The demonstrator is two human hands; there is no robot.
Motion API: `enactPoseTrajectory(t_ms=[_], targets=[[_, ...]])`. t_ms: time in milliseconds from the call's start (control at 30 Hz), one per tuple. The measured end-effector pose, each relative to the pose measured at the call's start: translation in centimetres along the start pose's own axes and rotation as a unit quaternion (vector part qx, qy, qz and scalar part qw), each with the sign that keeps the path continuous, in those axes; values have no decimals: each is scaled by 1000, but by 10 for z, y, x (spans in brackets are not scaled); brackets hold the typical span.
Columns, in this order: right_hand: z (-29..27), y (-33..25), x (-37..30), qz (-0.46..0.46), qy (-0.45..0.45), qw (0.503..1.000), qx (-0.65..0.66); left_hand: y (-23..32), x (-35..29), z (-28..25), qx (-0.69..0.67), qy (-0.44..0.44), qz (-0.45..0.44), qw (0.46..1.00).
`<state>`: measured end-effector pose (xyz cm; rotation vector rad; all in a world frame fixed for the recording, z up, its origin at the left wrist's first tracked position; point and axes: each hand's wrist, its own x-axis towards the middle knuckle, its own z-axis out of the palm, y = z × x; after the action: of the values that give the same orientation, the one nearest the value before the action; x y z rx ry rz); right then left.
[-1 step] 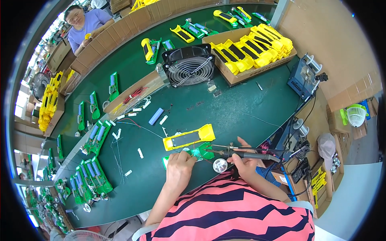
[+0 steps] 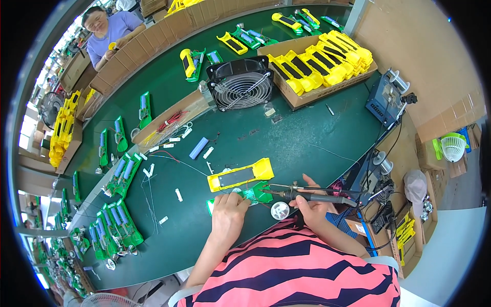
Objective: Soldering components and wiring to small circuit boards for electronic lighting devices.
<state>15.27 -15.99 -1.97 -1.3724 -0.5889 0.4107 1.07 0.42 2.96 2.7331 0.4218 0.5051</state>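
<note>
My right hand (image 2: 310, 202) grips a soldering iron (image 2: 312, 196), its tip pointing left over a green housing (image 2: 262, 192) with a circuit board. Closed fingers of my left hand (image 2: 229, 211) press together over the left part of that housing; what they pinch is hidden beneath them. Just beyond lies a yellow housing half (image 2: 240, 177) with a dark panel, from which a thin wire runs off to the left. Below the iron's tip sits a round silver lamp reflector (image 2: 280, 210), close to the table's near edge.
A black fan (image 2: 240, 87) stands beyond my hands, beside a cardboard box (image 2: 296, 104) of yellow housings. Green housings with blue cells (image 2: 118, 222) lie at left, near loose wires (image 2: 149, 197). Soldering stations (image 2: 383, 102) and cables line the right. A person (image 2: 110, 36) sits across.
</note>
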Motion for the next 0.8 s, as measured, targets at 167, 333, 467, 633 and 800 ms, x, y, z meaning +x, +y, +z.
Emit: enactPoseTrajectory(t_ms=[167,333,467,633,800], targets=[[-12,5,0,-69,-47,996,-36,-8,5,-5,-30,63,-61,996],[-24,-4,5,-108,-42,991,-70,-63,17,9,31,32,-245,968],[-32,-32,38,-208,-58,958,-191,-76,3,6,-32,81,-261,962],[-48,-56,88,-268,6,929,-253,-47,-59,29,3,227,-78,971],[-49,-70,168,-319,41,874,-365,-44,-47,23,-56,78,16,995]])
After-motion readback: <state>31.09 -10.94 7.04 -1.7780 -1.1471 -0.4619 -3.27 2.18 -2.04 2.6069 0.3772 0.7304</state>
